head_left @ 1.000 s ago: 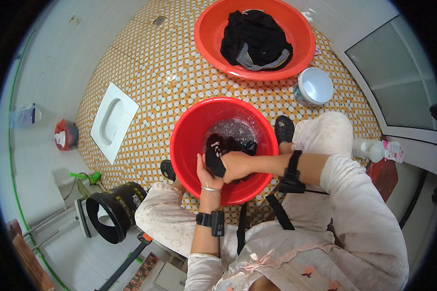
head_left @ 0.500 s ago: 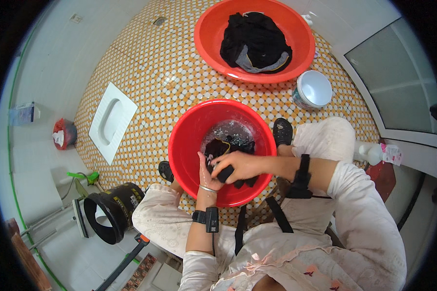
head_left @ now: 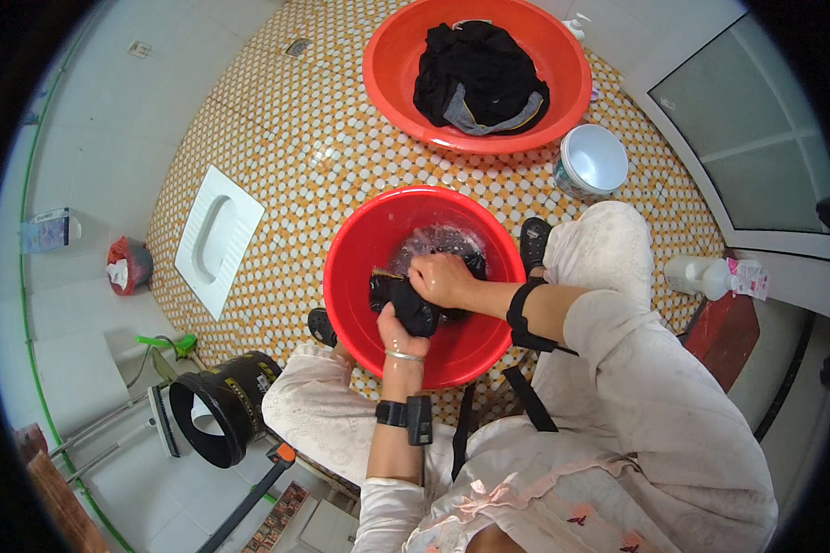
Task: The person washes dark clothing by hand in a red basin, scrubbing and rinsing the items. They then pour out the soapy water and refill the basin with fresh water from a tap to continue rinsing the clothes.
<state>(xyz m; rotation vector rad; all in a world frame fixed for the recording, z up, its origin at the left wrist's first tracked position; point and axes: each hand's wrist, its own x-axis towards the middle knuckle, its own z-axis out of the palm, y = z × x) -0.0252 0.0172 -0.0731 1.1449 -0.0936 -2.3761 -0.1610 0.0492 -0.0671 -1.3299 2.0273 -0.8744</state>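
A red plastic basin (head_left: 360, 244) stands between my knees with some sudsy water (head_left: 438, 241) in it. Over the water, a wet black garment (head_left: 415, 311) is bunched up between my two hands. From below, my left hand (head_left: 398, 334) grips one end of the cloth, its fingers partly hidden. The right hand (head_left: 440, 279) is closed in a fist on the upper part, with its knuckles outward. More dark cloth hangs to the left and lies in the water behind my right hand. What kind of garment it is, I cannot make out.
A larger orange-red tub (head_left: 387, 97) with black clothing (head_left: 480, 78) stands ahead. Beside it is a white bucket (head_left: 595, 161). Left are a squat toilet (head_left: 218, 241) and a tipped black bucket (head_left: 223, 404). White bottles (head_left: 701, 276) stand right, near a glazed door (head_left: 747, 134).
My right hand has moved up and away from the left, its fingers now curled tight. More of the black garment shows, spread between both hands. The view has shifted slightly.
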